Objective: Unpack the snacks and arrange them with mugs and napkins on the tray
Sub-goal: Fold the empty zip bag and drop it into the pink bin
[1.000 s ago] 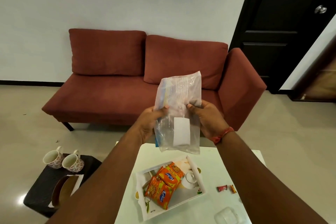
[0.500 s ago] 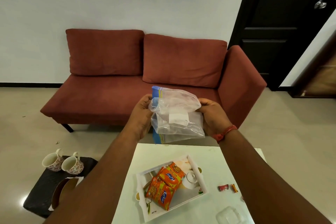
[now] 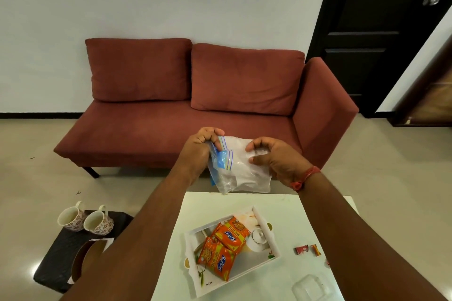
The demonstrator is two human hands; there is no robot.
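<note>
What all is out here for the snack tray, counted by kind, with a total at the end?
Orange snack packets, lying in the white tray: 2
Floral mugs, on the dark side table: 2
Wrapped candies, on the white table, right of the tray: 2
Clear zip bag, held by left hand and right hand: 1
Tray: 1
Total: 8

Both forearms are bare from the bottom edge of the picture up to the wrists, with no sleeves showing. The left hand point(image 3: 199, 151) wears no ring, watch or band. The right hand point(image 3: 275, 160) has a red thread band point(image 3: 305, 177) wound around its wrist in a few strands, with a knotted, bunched bit on the underside.
</note>
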